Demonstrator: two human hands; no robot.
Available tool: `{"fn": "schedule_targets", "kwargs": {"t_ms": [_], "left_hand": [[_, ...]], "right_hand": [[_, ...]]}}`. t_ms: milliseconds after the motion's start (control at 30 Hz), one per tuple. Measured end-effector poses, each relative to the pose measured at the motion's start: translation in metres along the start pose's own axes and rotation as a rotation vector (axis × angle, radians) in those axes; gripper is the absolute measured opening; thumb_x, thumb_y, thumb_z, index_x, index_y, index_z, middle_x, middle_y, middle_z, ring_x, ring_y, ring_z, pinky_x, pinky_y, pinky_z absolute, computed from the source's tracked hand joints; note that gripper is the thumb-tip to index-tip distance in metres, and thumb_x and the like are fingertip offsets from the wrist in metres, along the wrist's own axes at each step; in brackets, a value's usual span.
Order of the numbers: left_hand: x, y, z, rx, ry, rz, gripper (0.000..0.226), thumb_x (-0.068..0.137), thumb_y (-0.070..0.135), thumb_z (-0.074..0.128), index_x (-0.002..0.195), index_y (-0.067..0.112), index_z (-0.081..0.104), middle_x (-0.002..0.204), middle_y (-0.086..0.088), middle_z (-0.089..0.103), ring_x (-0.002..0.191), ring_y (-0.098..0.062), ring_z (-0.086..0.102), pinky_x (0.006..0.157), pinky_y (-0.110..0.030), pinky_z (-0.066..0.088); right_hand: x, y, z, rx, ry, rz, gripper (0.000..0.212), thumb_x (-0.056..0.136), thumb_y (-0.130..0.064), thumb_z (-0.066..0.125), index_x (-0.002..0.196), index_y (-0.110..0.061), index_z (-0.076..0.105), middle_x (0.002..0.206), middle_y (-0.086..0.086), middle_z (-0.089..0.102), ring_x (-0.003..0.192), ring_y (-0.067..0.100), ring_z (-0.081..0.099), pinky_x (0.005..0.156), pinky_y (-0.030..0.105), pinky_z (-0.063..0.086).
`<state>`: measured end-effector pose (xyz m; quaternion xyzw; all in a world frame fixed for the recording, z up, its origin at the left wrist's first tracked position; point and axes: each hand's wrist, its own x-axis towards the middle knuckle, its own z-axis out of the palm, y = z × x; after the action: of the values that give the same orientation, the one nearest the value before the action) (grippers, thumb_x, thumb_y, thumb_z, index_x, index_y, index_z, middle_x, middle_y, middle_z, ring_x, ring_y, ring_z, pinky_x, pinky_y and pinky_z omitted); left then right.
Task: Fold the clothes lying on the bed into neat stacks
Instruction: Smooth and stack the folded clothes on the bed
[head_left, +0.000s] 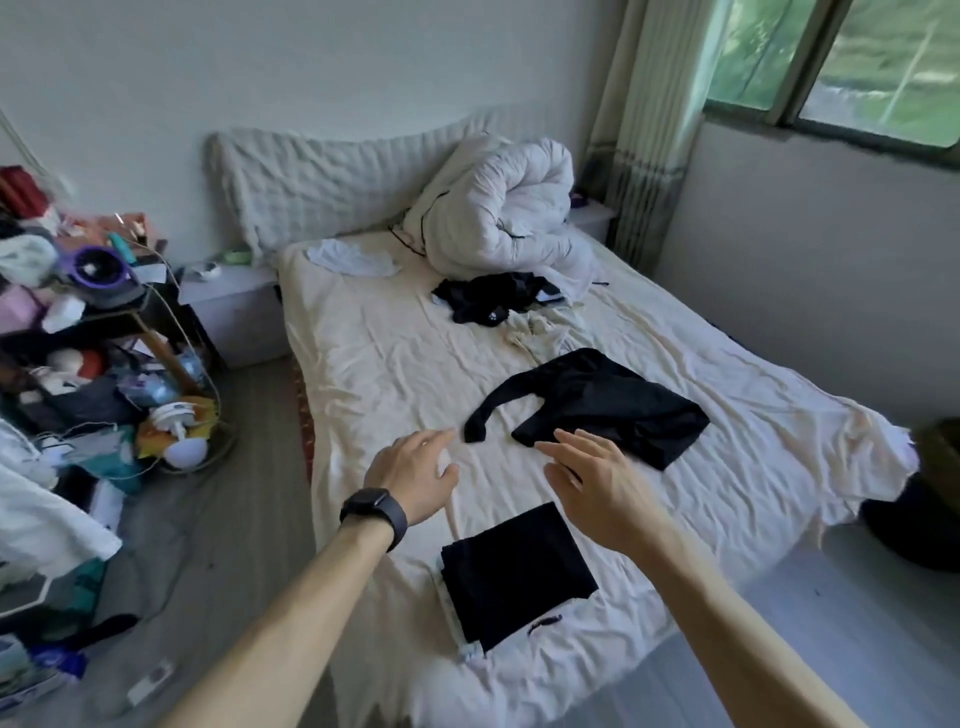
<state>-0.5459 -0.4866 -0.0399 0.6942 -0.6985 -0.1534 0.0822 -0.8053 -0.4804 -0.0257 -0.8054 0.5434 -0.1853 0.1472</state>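
Head view, single frame. The bed with the wrinkled cream sheet (374, 364) carries all the clothes. Left hand (415, 475): fingers straight and loosely together, palm down, holding nothing, above bare sheet in the middle of the bed; a black wristwatch (371, 512) sits on that wrist. Right hand (597, 488): fingers spread and relaxed, palm down, also holding nothing; its fingertips overlap the near edge of the unfolded black long-sleeved garment (597, 410), and I cannot tell whether they touch it. That garment lies flat at mid-bed toward the window-side edge, one sleeve curving out toward the left hand, sleeve end just beside its fingertips. A black garment folded into a neat rectangle (514, 571) lies near the foot edge, between my two forearms, with a strip of pale folded fabric (470, 652) showing under its near edge. Farther up the bed, a crumpled cream garment (535, 332) touches a bunched black garment (488, 301), which lies against a rolled white duvet (498, 213) at the head, window-side corner. A loose white garment (353, 260) lies near the opposite head corner. Beside the bed's far-left corner stands a white nightstand (228, 306).
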Motion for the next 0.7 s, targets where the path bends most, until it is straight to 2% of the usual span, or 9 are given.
{"fn": "schedule_targets", "kwargs": {"t_ms": [133, 233, 333, 433, 500, 600, 700], "left_hand": [[-0.04, -0.026, -0.045, 0.031, 0.14, 0.034, 0.052, 0.097, 0.043, 0.049, 0.147, 0.03, 0.044, 0.149, 0.004, 0.047, 0.136, -0.019, 0.043, 0.11, -0.034, 0.034], [-0.061, -0.046, -0.087, 0.039, 0.261, 0.06, 0.059, 0.087, 0.049, 0.044, 0.14, 0.028, 0.055, 0.141, 0.001, 0.056, 0.128, -0.022, 0.052, 0.107, -0.037, 0.04], [-0.074, -0.07, -0.136, 0.078, 0.365, 0.078, 0.065, 0.082, 0.054, 0.038, 0.136, 0.023, 0.06, 0.136, -0.002, 0.06, 0.123, -0.026, 0.056, 0.103, -0.039, 0.043], [-0.082, -0.098, -0.184, 0.12, 0.408, 0.08, 0.065, 0.083, 0.051, 0.039, 0.14, 0.025, 0.055, 0.142, -0.001, 0.056, 0.129, -0.023, 0.051, 0.107, -0.038, 0.039], [-0.085, -0.122, -0.215, 0.128, 0.439, 0.089, 0.065, 0.084, 0.051, 0.039, 0.143, 0.026, 0.052, 0.145, 0.0, 0.053, 0.132, -0.022, 0.048, 0.108, -0.037, 0.036], [-0.085, -0.167, -0.257, 0.169, 0.488, 0.122, 0.055, 0.095, 0.046, 0.047, 0.147, 0.027, 0.047, 0.15, 0.001, 0.048, 0.136, -0.021, 0.043, 0.11, -0.037, 0.033], [-0.082, -0.218, -0.302, 0.203, 0.521, 0.161, 0.053, 0.097, 0.038, 0.054, 0.148, 0.027, 0.046, 0.151, 0.002, 0.045, 0.139, -0.02, 0.039, 0.112, -0.036, 0.029]], "right_hand": [[-0.027, -0.055, -0.016, 0.029, 0.082, -0.029, 0.037, 0.105, -0.04, 0.047, 0.141, -0.036, 0.058, 0.151, -0.007, 0.05, 0.148, 0.018, 0.033, 0.118, 0.032, 0.029], [-0.026, -0.097, -0.026, 0.028, 0.156, -0.106, 0.042, 0.104, -0.048, 0.039, 0.138, -0.036, 0.06, 0.147, -0.008, 0.055, 0.146, 0.017, 0.037, 0.118, 0.036, 0.035], [-0.012, -0.143, -0.037, 0.007, 0.223, -0.166, 0.043, 0.103, -0.048, 0.038, 0.137, -0.036, 0.06, 0.145, -0.007, 0.057, 0.145, 0.019, 0.039, 0.116, 0.04, 0.038], [0.009, -0.195, -0.046, -0.026, 0.253, -0.214, 0.047, 0.101, -0.051, 0.034, 0.137, -0.036, 0.06, 0.146, -0.007, 0.057, 0.145, 0.02, 0.039, 0.115, 0.041, 0.039], [0.027, -0.231, -0.05, -0.057, 0.282, -0.254, 0.045, 0.101, -0.048, 0.038, 0.137, -0.034, 0.061, 0.145, -0.005, 0.057, 0.144, 0.021, 0.04, 0.115, 0.04, 0.038], [0.061, -0.282, -0.048, -0.072, 0.382, -0.32, 0.039, 0.1, -0.042, 0.047, 0.132, -0.029, 0.066, 0.14, -0.001, 0.062, 0.139, 0.024, 0.047, 0.114, 0.04, 0.041], [0.098, -0.328, -0.039, -0.085, 0.488, -0.352, 0.04, 0.101, -0.041, 0.045, 0.13, -0.025, 0.068, 0.138, 0.001, 0.064, 0.136, 0.028, 0.05, 0.111, 0.044, 0.043]]}}
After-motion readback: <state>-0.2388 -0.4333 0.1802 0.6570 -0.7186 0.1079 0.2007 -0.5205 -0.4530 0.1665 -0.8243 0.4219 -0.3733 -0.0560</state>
